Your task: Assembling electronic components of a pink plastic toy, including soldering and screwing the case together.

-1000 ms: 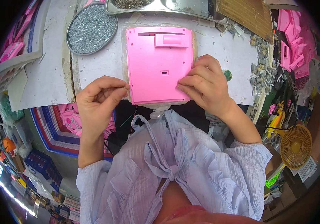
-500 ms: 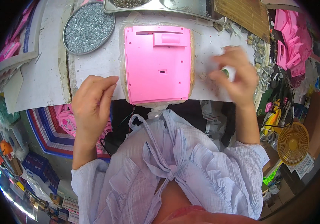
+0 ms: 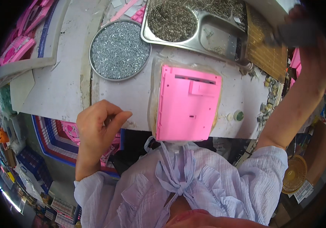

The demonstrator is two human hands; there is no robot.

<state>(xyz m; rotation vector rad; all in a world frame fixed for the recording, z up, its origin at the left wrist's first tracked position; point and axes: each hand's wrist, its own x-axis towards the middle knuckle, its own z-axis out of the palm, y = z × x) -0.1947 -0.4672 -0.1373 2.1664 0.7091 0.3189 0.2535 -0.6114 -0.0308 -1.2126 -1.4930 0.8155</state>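
My left hand (image 3: 101, 121) hovers by the table's front edge, left of a pink plastic casing (image 3: 187, 104). Its fingers are curled with thumb and forefinger together; whatever they hold, if anything, is hidden. The flat casing has small screw holes and a slot near its far edge, and rests on a plastic-wrapped pad (image 3: 154, 89). At the far right my right hand (image 3: 317, 40) is raised, closed around a dark grey tool (image 3: 298, 32), too smeared by motion to name exactly. Beyond the casing stands a round tray of small silvery screws (image 3: 120, 51).
A metal compartment tray (image 3: 220, 36) with dark small screws lies at the back, beside a brown board (image 3: 265, 41). Two small round pots (image 3: 238, 115) stand right of the casing. Loose bits (image 3: 271, 91) line the right edge. A basket of pink parts (image 3: 56, 146) sits below left.
My right hand has gone from beside the casing up to the far right and now grips the dark tool. The view has shifted, showing more of the trays. My left hand stays closed.
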